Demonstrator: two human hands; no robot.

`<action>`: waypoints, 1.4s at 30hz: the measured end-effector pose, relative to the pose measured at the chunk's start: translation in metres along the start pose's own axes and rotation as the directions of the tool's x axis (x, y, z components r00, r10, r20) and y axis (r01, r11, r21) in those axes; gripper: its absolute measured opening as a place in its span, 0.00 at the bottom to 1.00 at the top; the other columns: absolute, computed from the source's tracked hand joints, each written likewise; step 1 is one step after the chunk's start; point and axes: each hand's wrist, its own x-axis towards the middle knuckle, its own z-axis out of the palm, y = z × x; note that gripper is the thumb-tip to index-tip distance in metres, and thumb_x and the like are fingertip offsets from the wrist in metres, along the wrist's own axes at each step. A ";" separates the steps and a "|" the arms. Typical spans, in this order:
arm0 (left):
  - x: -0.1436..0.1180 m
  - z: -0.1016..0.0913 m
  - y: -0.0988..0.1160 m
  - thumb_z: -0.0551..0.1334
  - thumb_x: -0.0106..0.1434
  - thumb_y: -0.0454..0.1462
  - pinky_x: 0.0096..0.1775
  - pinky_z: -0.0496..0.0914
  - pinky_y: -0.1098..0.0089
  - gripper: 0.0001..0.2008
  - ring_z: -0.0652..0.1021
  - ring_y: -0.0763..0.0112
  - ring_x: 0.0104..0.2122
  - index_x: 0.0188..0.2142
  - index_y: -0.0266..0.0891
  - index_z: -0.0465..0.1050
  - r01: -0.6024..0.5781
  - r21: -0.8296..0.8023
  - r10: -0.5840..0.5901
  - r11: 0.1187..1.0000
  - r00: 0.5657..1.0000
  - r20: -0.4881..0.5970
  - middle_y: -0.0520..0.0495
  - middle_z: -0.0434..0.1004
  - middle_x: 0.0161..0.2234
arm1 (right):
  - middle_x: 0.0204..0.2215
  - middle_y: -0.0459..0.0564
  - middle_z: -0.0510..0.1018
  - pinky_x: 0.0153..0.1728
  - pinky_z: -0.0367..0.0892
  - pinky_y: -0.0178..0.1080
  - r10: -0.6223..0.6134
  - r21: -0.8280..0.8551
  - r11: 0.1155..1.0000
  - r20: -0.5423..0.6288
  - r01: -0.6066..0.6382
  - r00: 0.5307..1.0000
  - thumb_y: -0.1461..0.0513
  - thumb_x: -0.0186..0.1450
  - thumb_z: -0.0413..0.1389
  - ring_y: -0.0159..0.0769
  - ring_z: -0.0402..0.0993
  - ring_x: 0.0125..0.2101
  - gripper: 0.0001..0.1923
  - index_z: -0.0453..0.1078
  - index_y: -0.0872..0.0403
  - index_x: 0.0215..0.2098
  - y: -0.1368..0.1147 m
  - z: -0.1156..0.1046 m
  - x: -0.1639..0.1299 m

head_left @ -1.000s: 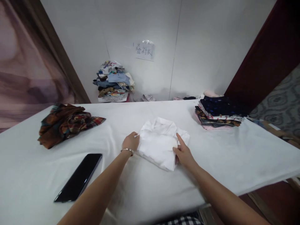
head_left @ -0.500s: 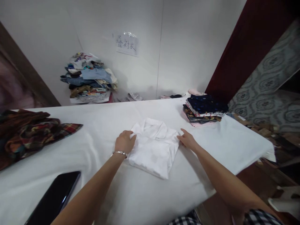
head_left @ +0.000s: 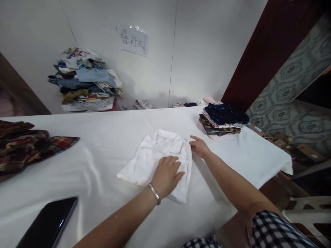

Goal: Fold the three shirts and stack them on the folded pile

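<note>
Left hand [head_left: 167, 175] moved onto shirt [head_left: 148, 160], open; right hand [head_left: 201, 147] at right edge, grip unclear.

Shirt [head_left: 147, 159] partly hidden by left fingers [head_left: 176, 167]

Shows as a white collared shirt [head_left: 152, 156], partly folded, slightly creased. Lies face-up on the white-draped table [head_left: 108, 137], with collar [head_left: 177, 143] toward one o'clock, one corner splayed toward eight, another pointing to five.

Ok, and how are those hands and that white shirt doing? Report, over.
Left hand resting on white collared shirt; right hand at its right edge. Shirt's collar lies on far side. Smartphone off left, seemingly not in the way.
</note>
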 end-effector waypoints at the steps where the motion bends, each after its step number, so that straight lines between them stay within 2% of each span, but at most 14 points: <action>1: 0.001 0.003 0.004 0.59 0.63 0.41 0.50 0.63 0.57 0.10 0.70 0.60 0.49 0.41 0.40 0.70 -0.041 -0.027 0.042 0.999 0.999 0.034 0.44 0.73 0.48 | 0.22 0.44 0.75 0.28 0.70 0.34 0.006 0.005 1.000 -0.008 -0.005 1.000 0.71 0.56 0.55 0.30 0.73 0.23 0.29 0.60 0.58 0.56 0.002 0.001 0.002; 4: 0.003 0.016 0.012 0.61 0.62 0.44 0.53 0.59 0.54 0.11 0.69 0.60 0.50 0.40 0.41 0.70 -0.120 -0.046 0.125 0.992 0.985 0.117 0.45 0.73 0.48 | 0.21 0.44 0.75 0.26 0.70 0.34 0.022 0.030 0.999 -0.031 -0.021 0.999 0.73 0.55 0.54 0.31 0.73 0.22 0.28 0.61 0.58 0.54 0.007 0.000 0.009; 8: -0.001 0.031 0.006 0.60 0.61 0.46 0.53 0.57 0.52 0.13 0.70 0.59 0.49 0.40 0.40 0.71 -0.049 0.008 0.047 0.999 0.982 0.182 0.45 0.74 0.47 | 0.21 0.44 0.75 0.26 0.71 0.34 0.020 0.048 0.999 -0.049 -0.018 0.999 0.74 0.56 0.53 0.31 0.73 0.22 0.27 0.61 0.58 0.53 0.010 -0.003 0.013; 16: -0.001 0.032 0.012 0.57 0.63 0.48 0.56 0.55 0.50 0.18 0.67 0.58 0.53 0.47 0.40 0.70 0.011 0.055 -0.019 0.998 0.987 0.159 0.43 0.71 0.52 | 0.29 0.50 0.79 0.34 0.74 0.40 0.033 0.060 0.998 0.044 -0.036 0.998 0.70 0.57 0.58 0.35 0.77 0.29 0.32 0.57 0.58 0.58 0.010 -0.007 0.005; 22: -0.004 0.044 0.006 0.53 0.63 0.53 0.60 0.50 0.46 0.25 0.59 0.55 0.61 0.54 0.43 0.65 0.059 0.035 -0.065 0.998 0.967 0.248 0.45 0.62 0.61 | 0.38 0.54 0.79 0.37 0.73 0.41 -0.074 -0.148 0.986 0.030 0.078 0.997 0.65 0.55 0.60 0.38 0.77 0.35 0.27 0.65 0.58 0.54 0.019 -0.017 -0.005; 24: -0.005 0.046 0.003 0.52 0.63 0.54 0.60 0.50 0.46 0.25 0.58 0.56 0.62 0.54 0.44 0.65 0.073 0.026 -0.077 0.997 0.960 0.269 0.47 0.61 0.61 | 0.43 0.54 0.78 0.42 0.71 0.44 -0.204 -0.365 0.906 0.068 0.215 0.977 0.64 0.56 0.58 0.41 0.75 0.40 0.25 0.67 0.56 0.52 0.024 -0.021 -0.007; 25: -0.006 0.047 0.003 0.52 0.63 0.55 0.60 0.50 0.46 0.26 0.58 0.56 0.62 0.54 0.45 0.65 0.077 0.024 -0.080 0.997 0.959 0.273 0.47 0.61 0.61 | 0.46 0.55 0.76 0.45 0.70 0.45 -0.295 -0.486 0.818 0.103 0.307 0.950 0.62 0.57 0.57 0.42 0.74 0.44 0.25 0.67 0.56 0.53 0.027 -0.023 -0.008; 28: -0.006 0.047 0.006 0.51 0.63 0.55 0.60 0.51 0.46 0.26 0.58 0.56 0.61 0.54 0.45 0.65 0.079 0.025 -0.083 0.997 0.959 0.271 0.46 0.62 0.61 | 0.56 0.56 0.69 0.55 0.62 0.48 -0.492 -0.720 0.456 0.286 0.523 0.823 0.59 0.60 0.53 0.44 0.65 0.55 0.25 0.65 0.54 0.56 0.038 -0.026 -0.009; 30: -0.005 0.044 0.009 0.51 0.63 0.55 0.59 0.53 0.47 0.26 0.61 0.57 0.60 0.53 0.45 0.66 0.069 0.017 -0.071 0.997 0.963 0.260 0.46 0.63 0.60 | 0.59 0.57 0.65 0.59 0.56 0.49 -0.463 -0.773 0.252 0.431 0.582 0.774 0.57 0.62 0.51 0.46 0.58 0.60 0.24 0.65 0.55 0.55 0.048 -0.025 -0.008; 32: -0.001 0.036 0.007 0.51 0.63 0.55 0.58 0.57 0.51 0.25 0.64 0.60 0.58 0.53 0.44 0.66 0.080 -0.003 -0.077 0.997 0.974 0.215 0.46 0.66 0.58 | 0.59 0.60 0.64 0.59 0.54 0.51 -0.388 -0.795 0.112 0.517 0.596 0.763 0.57 0.63 0.50 0.48 0.54 0.62 0.23 0.66 0.57 0.54 0.055 -0.024 -0.008; 35: 0.011 0.016 -0.016 0.50 0.65 0.52 0.57 0.59 0.55 0.25 0.65 0.62 0.58 0.55 0.41 0.64 0.174 0.025 -0.175 0.984 0.983 0.055 0.42 0.67 0.58 | 0.61 0.61 0.61 0.59 0.53 0.52 -0.353 -0.811 0.011 0.544 0.585 0.761 0.57 0.66 0.47 0.50 0.51 0.63 0.23 0.64 0.58 0.56 0.061 -0.023 -0.008; 37: 0.020 0.002 -0.043 0.49 0.66 0.51 0.59 0.55 0.54 0.26 0.62 0.59 0.60 0.57 0.38 0.63 0.301 0.109 -0.300 0.947 0.954 -0.023 0.39 0.63 0.60 | 0.61 0.61 0.60 0.58 0.53 0.52 -0.340 -0.817 -0.004 0.543 0.576 0.768 0.56 0.67 0.46 0.49 0.50 0.63 0.23 0.63 0.58 0.57 0.060 -0.023 -0.010; 39: 0.026 -0.007 -0.074 0.49 0.66 0.51 0.60 0.52 0.51 0.29 0.57 0.55 0.63 0.59 0.35 0.60 0.441 0.204 -0.447 0.874 0.894 -0.017 0.36 0.57 0.62 | 0.62 0.60 0.59 0.58 0.53 0.52 -0.330 -0.832 -0.015 0.528 0.555 0.782 0.55 0.67 0.46 0.49 0.50 0.63 0.24 0.63 0.57 0.58 0.059 -0.023 -0.013; 42: 0.026 -0.006 -0.112 0.47 0.64 0.53 0.61 0.46 0.49 0.33 0.50 0.54 0.65 0.62 0.34 0.56 0.570 0.273 -0.613 0.775 0.784 0.104 0.36 0.48 0.65 | 0.63 0.57 0.57 0.58 0.50 0.55 -0.325 -0.865 -0.050 0.488 0.500 0.810 0.55 0.68 0.44 0.50 0.48 0.63 0.24 0.62 0.54 0.59 0.059 -0.021 -0.018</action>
